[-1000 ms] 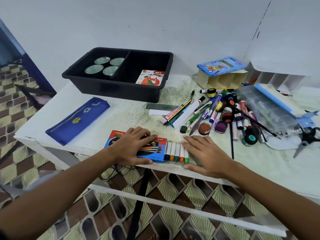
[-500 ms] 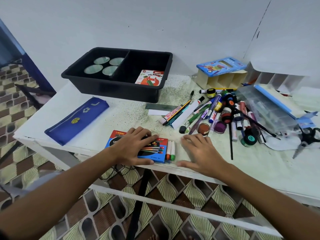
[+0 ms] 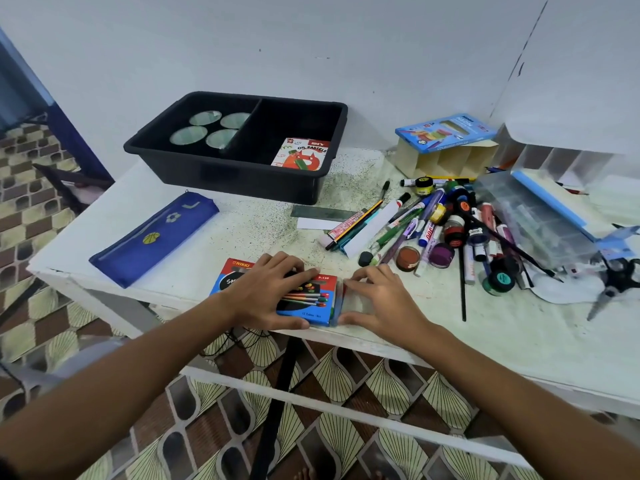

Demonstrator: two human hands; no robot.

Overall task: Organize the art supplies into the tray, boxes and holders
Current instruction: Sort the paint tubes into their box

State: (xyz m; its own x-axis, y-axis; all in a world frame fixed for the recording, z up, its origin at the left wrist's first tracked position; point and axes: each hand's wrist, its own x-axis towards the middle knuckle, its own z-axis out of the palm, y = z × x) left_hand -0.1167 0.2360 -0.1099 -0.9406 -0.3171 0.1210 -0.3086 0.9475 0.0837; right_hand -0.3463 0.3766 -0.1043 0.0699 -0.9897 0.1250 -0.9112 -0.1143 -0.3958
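Since the earlier frames, the clear insert of coloured pens has slid almost fully into the blue and red pen box [image 3: 304, 299], so only its transparent end shows at the box's right edge. At the near edge of the white surface [image 3: 242, 237], low in the centre of the frame, the left hand [image 3: 268, 292] grips the box from above, fingers curled over its top and thumb along its near side. Just right of it, the right hand [image 3: 377, 299] presses the insert's end with fingers and thumb spread. Left of centre lies a blue pencil pouch [image 3: 152, 237]. To the right, a loose heap of markers, pens and small paint pots [image 3: 440, 230] spreads across the surface, with a clear plastic organizer [image 3: 533, 216] and scissors [image 3: 616, 282] beyond at the right edge. Farther back, upper centre, the black tray [image 3: 239, 174] holds four round tins [image 3: 211, 128] in its left compartment and an oil pastels box [image 3: 301, 155] in its right. At upper right, a blue box [image 3: 446, 131] rests on a cardboard holder [image 3: 446, 161].
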